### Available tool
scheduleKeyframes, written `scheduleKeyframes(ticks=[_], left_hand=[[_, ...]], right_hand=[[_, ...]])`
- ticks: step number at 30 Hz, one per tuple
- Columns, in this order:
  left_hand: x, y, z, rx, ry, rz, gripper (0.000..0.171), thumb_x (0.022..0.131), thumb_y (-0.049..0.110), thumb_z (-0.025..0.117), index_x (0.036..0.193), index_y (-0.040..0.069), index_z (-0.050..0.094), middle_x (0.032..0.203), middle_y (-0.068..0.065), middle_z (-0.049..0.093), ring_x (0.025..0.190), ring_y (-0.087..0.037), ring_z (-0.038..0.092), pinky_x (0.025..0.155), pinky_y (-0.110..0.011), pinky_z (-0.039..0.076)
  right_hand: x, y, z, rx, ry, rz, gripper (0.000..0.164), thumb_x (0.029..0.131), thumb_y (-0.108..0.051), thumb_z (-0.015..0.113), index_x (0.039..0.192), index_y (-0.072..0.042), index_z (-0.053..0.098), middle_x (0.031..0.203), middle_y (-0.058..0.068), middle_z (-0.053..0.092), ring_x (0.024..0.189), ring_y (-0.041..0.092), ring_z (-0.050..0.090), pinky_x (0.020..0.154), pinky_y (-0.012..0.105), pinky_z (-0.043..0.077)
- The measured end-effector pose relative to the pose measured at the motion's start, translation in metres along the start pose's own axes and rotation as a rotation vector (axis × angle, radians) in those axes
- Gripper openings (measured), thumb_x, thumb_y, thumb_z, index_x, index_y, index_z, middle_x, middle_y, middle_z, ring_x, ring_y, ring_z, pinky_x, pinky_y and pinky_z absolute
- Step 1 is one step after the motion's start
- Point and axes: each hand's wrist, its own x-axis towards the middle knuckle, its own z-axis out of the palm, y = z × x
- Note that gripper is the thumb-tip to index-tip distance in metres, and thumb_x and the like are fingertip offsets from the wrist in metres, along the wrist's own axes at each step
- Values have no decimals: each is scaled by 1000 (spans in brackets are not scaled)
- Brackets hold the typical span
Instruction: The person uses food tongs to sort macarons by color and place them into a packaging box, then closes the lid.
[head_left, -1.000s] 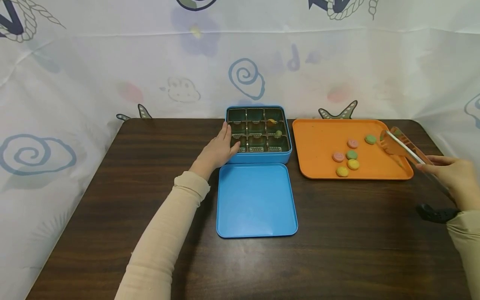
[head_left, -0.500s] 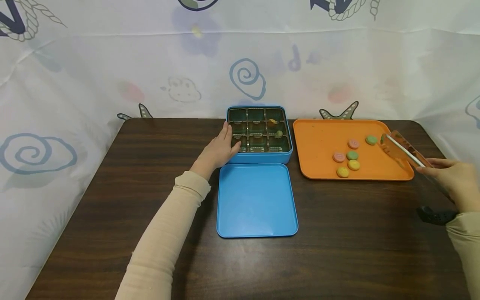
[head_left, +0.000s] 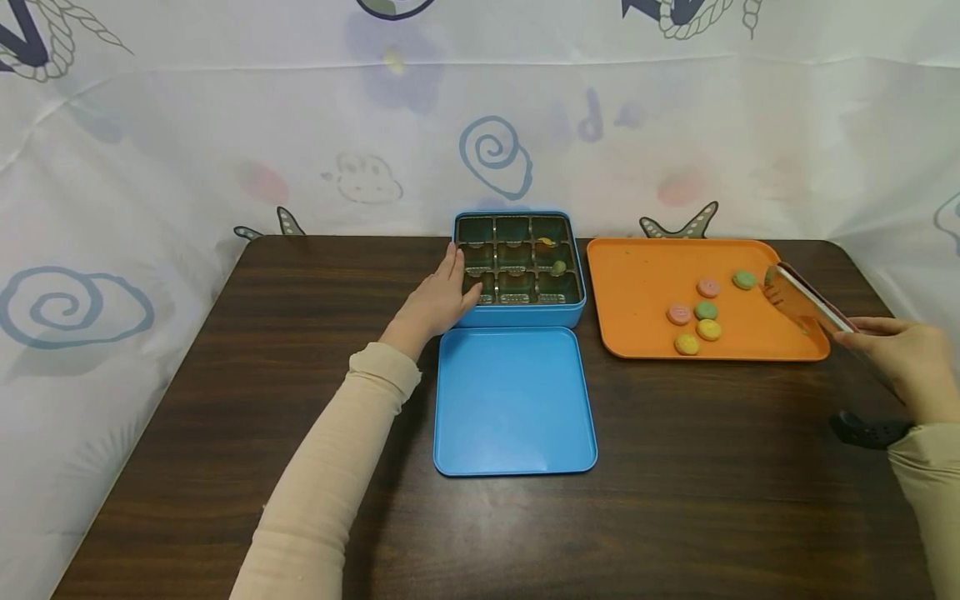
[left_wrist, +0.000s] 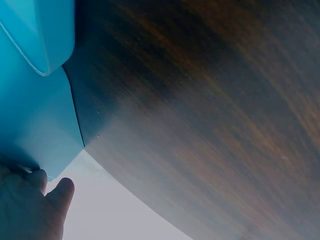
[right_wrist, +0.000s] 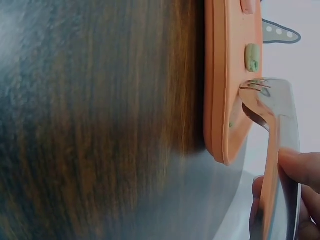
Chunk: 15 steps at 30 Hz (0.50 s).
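My left hand [head_left: 435, 296] rests with straight fingers along the left wall of a blue box [head_left: 525, 316]. A nine-compartment insert fills the box; a yellow piece [head_left: 546, 242] and a green piece [head_left: 558, 268] lie in its right column. My right hand [head_left: 903, 358] holds shiny metal tongs [right_wrist: 282, 120], thumb on one side and fingers on the other. Their fork-like tips are over the right end of an orange tray [head_left: 637, 275], near a green button-shaped piece [head_left: 744, 280]. More such pieces lie on the tray: two pink [head_left: 678, 314], one green [head_left: 706, 310], two yellow [head_left: 708, 330].
The box's flat blue lid [head_left: 515, 404] lies in front of it on the dark wooden table [head_left: 675, 500]. A printed white cloth [head_left: 322, 108] hangs behind the table. A black strap-like object [head_left: 870, 430] shows by the right wrist.
The tongs have turned slightly in my right hand, and their two arms now look closer together. My left hand stays at the box; the pieces have not moved.
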Motion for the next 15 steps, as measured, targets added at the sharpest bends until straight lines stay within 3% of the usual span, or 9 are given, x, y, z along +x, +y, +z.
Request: scheduleKeyframes(ticks=[2,3,5,6,8,10,12,15], left_hand=[[0,0,0,-3,1,-3,73,102,48,24,151,6,-10,159,-7,-18,150,-26,7,122,-42,13],[0,0,0,-3,1,-3,73,102,48,24,151,6,-10,159,-7,-19,150,-26,7,122,-42,12],[0,0,0,-4,1,-2,73,102,48,24,151,6,-10,159,-7,-19,150,-26,7,122,-42,12],[0,0,0,-5,1,-3,73,102,48,24,151,6,-10,159,-7,-18,150,-26,7,122,-42,12],[0,0,0,-1,1,-1,73,102,48,23,151,5,-10,159,-7,-19,150,-26,7,122,-42,13],[0,-1,0,-2,1,1,73,102,48,23,151,5,-10,159,-8,-18,150,-26,6,122,-42,13],[1,-1,1,-5,4,-1,73,102,48,23,151,6,-10,159,-7,-19,150,-26,7,122,-42,13],[1,-1,1,-12,7,-1,73,102,48,23,152,6,-10,159,-6,-19,150,-26,7,122,-42,13]], right_hand=[[-1,-1,-1,18,-1,-3,30,90,-47,58,114,-30,62,67,-41,33,102,34,42,102,65,31],[-1,-2,-1,31,-5,-5,27,90,-46,58,111,-31,62,67,-41,35,99,29,44,104,65,30],[0,-3,-2,25,5,-5,15,89,-47,59,102,-42,61,62,-45,31,89,12,47,98,54,40],[0,-5,-1,24,13,-5,19,88,-47,60,106,-44,60,61,-46,31,86,7,45,96,51,41],[0,-8,-1,25,18,-1,41,88,-47,59,127,-36,56,62,-46,31,84,4,43,95,48,41],[0,-11,0,38,26,14,56,88,-49,59,138,-27,49,69,-47,35,96,16,49,98,48,39],[-1,-15,2,57,24,20,71,88,-50,58,143,-8,41,76,-43,36,106,29,42,106,57,30],[0,-20,4,57,28,14,72,87,-54,57,143,-12,42,90,-36,40,119,38,36,108,59,28]])
